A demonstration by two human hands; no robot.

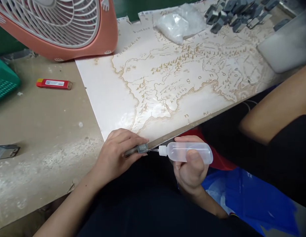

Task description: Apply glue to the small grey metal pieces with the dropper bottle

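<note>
My left hand [118, 154] pinches a small grey metal part [140, 149] just off the near edge of the table. My right hand [191, 168] is wrapped round a clear squeeze bottle [187, 152] lying sideways. Its white needle tip touches the end of the grey part. Both hands hover over my dark lap, right below a map-printed sheet [167, 82] that covers the table.
An orange fan [61, 29] stands at the back left. A red lighter [54, 84] and a teal basket [3, 80] lie left, a grey part [6, 151] near the left edge. Several grey parts [234, 14], a plastic bag [180, 23] and a white tray [286, 46] sit behind. Another person's arm [273, 108] crosses at right.
</note>
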